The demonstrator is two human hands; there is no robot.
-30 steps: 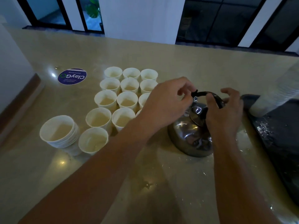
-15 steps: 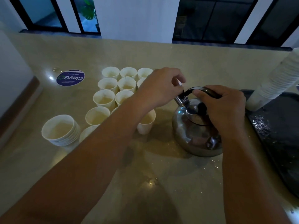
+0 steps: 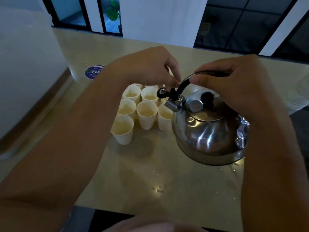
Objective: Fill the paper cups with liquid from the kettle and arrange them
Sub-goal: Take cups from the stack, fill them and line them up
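- Kettle [image 3: 210, 129]: my right hand [image 3: 240, 87] is wrapped round its black handle [image 3: 192, 79], and I judge it lifted off the counter [image 3: 150, 173], tipped a little so the spout [image 3: 173, 104] faces the paper cups [image 3: 147, 114].
- My left hand [image 3: 150, 67] pinches the lever at the front of the handle, and the black spout cap [image 3: 161, 94] stands flipped up, clear of the spout mouth.
- Those cups stand in close rows towards the counter's far left part, just beside the kettle; the ones I can see already hold pale liquid, and my left forearm hides the rest.
- Risk, as I judge it: the spout hangs over or just beside cups that look full, so tipping further there would overflow them.
- If my pinch slips, the cap could snap down and scatter the stream.
- Droplets already glint on the counter near its front edge, so a cup slid through them could go soft at the base.
- Swinging the kettle body low could knock the nearest cup [image 3: 122, 129].
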